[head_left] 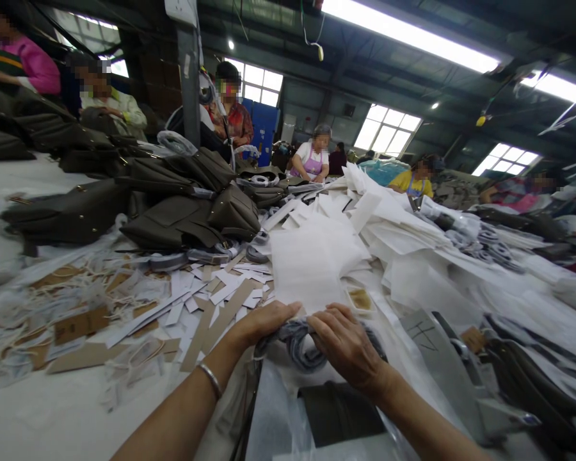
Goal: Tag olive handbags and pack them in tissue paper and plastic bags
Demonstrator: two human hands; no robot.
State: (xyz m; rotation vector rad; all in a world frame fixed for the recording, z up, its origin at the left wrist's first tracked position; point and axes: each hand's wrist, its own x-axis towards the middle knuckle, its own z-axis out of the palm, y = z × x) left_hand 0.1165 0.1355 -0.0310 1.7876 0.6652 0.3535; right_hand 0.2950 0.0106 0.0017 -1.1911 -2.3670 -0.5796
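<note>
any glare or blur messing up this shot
Head view, top: the ceiling tube light and windows glare white; head view, lower right: the dark item looks smeared; head view, centre: the left hand and right hand read fairly clearly.

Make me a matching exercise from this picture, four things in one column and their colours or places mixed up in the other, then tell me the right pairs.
Things:
1. Bracelet
2. Pile of bags
3. Rolled bundle
4. Large sheets

Colours or places:
a. Between the left hand and the right hand
b. White, just beyond both hands
c. Silver, worn
d. Dark, heaped toward the left

Right pairs: 1-c, 2-d, 3-a, 4-b
</note>
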